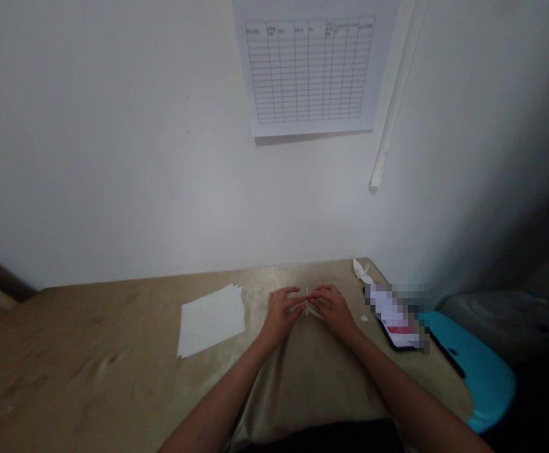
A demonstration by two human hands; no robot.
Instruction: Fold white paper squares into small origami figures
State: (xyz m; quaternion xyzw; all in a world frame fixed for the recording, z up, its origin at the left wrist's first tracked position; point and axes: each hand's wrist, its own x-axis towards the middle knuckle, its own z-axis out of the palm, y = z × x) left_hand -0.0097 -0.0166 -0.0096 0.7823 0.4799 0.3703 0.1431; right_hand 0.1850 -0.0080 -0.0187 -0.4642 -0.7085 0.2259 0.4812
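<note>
Between my two hands is a small, thin piece of folded white paper [308,309], pinched at the middle of the table. My left hand [281,311] grips its left side with the fingertips and thumb. From the other side, my right hand [334,311] pinches it, and the fingertips of both hands nearly meet. Much of the paper is hidden behind the fingers, so its exact shape is unclear. A loose stack of white paper sheets [212,321] lies left of my left hand.
A brownish table [114,352] stands against the white wall. At its right lie a phone [399,333], a folded white paper shape [361,273] and a small white scrap [364,318]. A blue seat [482,365] is beyond the right edge. A printed chart [312,75] hangs above.
</note>
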